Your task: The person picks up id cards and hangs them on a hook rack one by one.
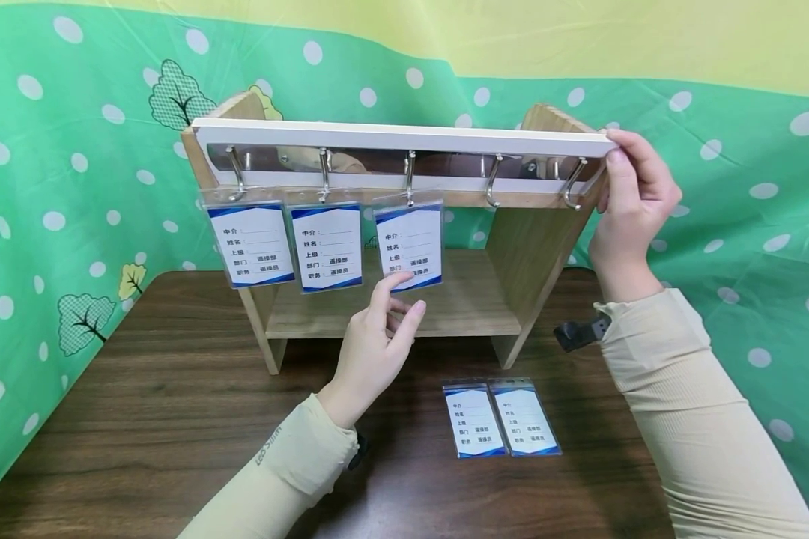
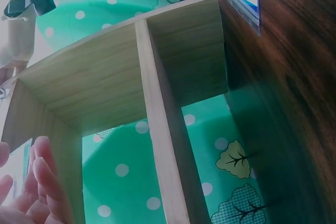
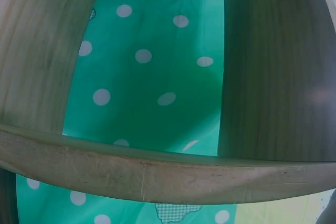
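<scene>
A white hook rail (image 1: 377,135) with several metal hooks spans the top of a wooden shelf (image 1: 505,269). Clear-sleeved name badges hang from its three leftmost hooks: a left badge (image 1: 252,243), a middle badge (image 1: 326,247) and a right badge (image 1: 410,239). My left hand (image 1: 377,344) is in front of the right badge, index finger over its lower edge; whether it touches cannot be told. In the left wrist view, the hand (image 2: 42,187) has loosely bent, spread fingers. My right hand (image 1: 630,198) grips the rail's right end, thumb in front.
Two more badges lie side by side on the dark wooden table (image 1: 141,419), a left one (image 1: 475,421) and a right one (image 1: 524,419). The two right-hand hooks (image 1: 494,181) carry no badge. A green dotted cloth (image 1: 74,195) hangs behind the shelf.
</scene>
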`<state>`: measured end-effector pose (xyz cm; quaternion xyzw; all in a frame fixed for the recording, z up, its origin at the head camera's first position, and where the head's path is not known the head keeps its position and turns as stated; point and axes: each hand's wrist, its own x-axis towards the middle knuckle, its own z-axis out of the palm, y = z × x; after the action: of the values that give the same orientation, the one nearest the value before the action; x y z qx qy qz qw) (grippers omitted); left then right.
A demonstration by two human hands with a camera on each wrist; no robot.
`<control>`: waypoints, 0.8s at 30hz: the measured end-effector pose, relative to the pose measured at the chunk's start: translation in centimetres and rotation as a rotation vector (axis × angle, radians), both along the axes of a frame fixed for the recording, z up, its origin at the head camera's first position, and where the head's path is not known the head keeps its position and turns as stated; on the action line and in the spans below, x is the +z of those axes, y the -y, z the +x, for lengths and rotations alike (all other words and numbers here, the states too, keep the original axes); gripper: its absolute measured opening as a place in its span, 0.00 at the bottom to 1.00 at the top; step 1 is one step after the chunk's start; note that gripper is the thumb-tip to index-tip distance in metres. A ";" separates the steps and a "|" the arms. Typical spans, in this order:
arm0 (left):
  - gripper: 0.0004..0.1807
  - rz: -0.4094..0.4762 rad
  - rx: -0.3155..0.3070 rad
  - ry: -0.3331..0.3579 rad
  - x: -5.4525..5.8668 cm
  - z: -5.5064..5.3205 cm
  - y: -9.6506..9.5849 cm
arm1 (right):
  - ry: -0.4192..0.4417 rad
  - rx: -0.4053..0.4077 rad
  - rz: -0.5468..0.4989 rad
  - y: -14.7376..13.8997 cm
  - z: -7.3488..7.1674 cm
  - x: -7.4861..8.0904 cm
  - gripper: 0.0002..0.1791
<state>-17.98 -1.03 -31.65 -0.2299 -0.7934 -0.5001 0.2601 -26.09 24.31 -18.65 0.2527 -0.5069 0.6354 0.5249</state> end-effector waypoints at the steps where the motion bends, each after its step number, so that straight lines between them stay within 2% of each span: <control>1: 0.20 -0.003 -0.001 0.003 -0.1 0.0 0.0 | 0.001 0.001 0.001 0.0 0.0 0.0 0.09; 9: 0.21 -0.028 -0.014 0.022 -0.2 0.1 -0.4 | 0.004 -0.002 0.001 0.1 0.0 0.0 0.09; 24: 0.20 -0.111 -0.021 0.027 -1.4 0.9 -1.7 | -0.002 0.008 -0.007 0.0 -0.1 0.0 0.09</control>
<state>-17.10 0.63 -33.03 -0.2453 -0.8208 -0.4612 0.2311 -26.15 24.32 -18.69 0.2538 -0.5030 0.6390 0.5237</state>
